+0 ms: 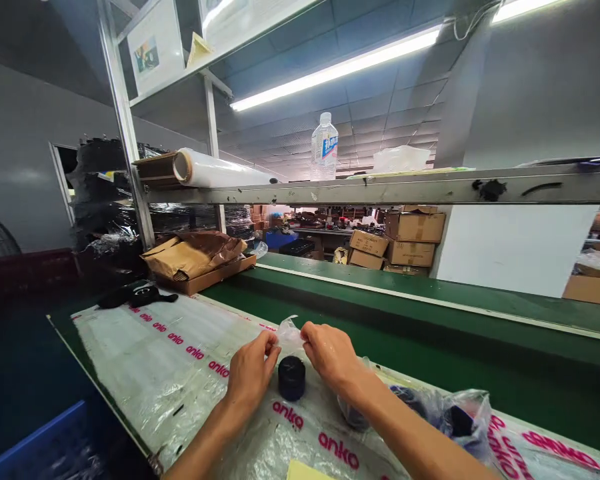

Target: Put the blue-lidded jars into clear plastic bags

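A small clear plastic bag is stretched between my two hands, over the bench covered with printed plastic sheeting. My left hand pinches its left side between thumb and fingers. Its right side is pinched by my right hand. Just below the bag, between my wrists, a round black lidded container stands on the sheeting, touched by neither hand. Clear bags with dark items lie beside and beyond my right forearm, which partly hides them.
A green conveyor belt runs behind the bench. Brown paper lies in a cardboard tray at the back left, near a black item. Overhead, a shelf holds a water bottle and a plastic roll. A blue crate is lower left.
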Motion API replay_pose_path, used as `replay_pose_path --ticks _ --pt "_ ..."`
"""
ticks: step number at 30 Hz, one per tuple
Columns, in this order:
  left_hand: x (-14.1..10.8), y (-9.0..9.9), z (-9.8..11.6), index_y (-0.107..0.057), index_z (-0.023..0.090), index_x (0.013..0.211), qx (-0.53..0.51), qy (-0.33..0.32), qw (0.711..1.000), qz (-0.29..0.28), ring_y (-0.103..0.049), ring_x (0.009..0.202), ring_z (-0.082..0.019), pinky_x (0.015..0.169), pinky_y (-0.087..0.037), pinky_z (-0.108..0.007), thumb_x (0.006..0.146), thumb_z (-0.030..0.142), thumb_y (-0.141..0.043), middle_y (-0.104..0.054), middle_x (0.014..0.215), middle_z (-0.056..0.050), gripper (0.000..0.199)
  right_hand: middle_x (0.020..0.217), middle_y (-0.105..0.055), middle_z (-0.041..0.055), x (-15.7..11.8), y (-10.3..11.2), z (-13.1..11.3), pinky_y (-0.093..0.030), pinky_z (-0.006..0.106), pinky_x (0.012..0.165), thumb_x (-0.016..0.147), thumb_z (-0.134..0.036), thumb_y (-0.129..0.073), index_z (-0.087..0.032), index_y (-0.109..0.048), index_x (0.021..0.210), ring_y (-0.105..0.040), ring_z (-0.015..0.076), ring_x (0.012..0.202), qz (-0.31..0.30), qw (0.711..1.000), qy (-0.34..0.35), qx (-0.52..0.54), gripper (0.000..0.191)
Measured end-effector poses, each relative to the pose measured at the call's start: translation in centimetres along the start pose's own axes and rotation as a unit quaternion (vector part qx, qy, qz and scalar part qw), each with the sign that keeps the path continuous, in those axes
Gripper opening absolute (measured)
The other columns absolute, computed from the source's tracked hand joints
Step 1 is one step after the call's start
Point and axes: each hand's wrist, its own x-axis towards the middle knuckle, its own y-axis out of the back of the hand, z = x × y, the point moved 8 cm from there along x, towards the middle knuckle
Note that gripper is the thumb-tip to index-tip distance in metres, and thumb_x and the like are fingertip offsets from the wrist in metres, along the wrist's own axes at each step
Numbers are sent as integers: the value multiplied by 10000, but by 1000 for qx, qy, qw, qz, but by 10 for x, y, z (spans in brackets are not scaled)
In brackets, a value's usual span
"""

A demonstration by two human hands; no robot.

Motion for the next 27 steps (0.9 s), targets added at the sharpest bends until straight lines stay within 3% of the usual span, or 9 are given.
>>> replay_pose_path --ticks 6,13,21,27 --pt "-7 -14 -12 -593 211 1016 87 -19 996 -31 -666 905 -228 729 -344 -301 920 169 -580 -710 956 -3 106 1002 -720 116 2 -25 -8 -396 350 751 892 -97 -512 -166 -657 1092 -673 291 989 -54 994 29 -90 257" --pt "-27 -16 -11 -561 208 942 90 -41 994 -54 -628 820 -173 707 -348 -283 906 117 -540 -675 886 28 100 951 -728 67 -18 -20 -8 -312 338 622 940 -151 -498 -196 -674 985 -700 261 886 -68 991 30 -110 188" --pt "-41 -21 -6 -581 181 887 127 -100 979 -123 -610 880 -214 769 -367 -322 834 42 -445 -671 914 -29 201 1066 -695 98 -38 -30 -21 -411 364 853 948 -119 -507 -153 -684 1002 -637 266 1030 -91 978 134 -129 188" --pt "-38 -22 -6 -581 172 832 128 -102 978 -129 -605 854 -226 744 -373 -333 820 50 -436 -668 883 -44 190 1047 -692 110 -35 -39 -22 -429 407 872 949 -124 -514 -129 -710 1010 -618 291 1051 -121 971 140 -150 206"
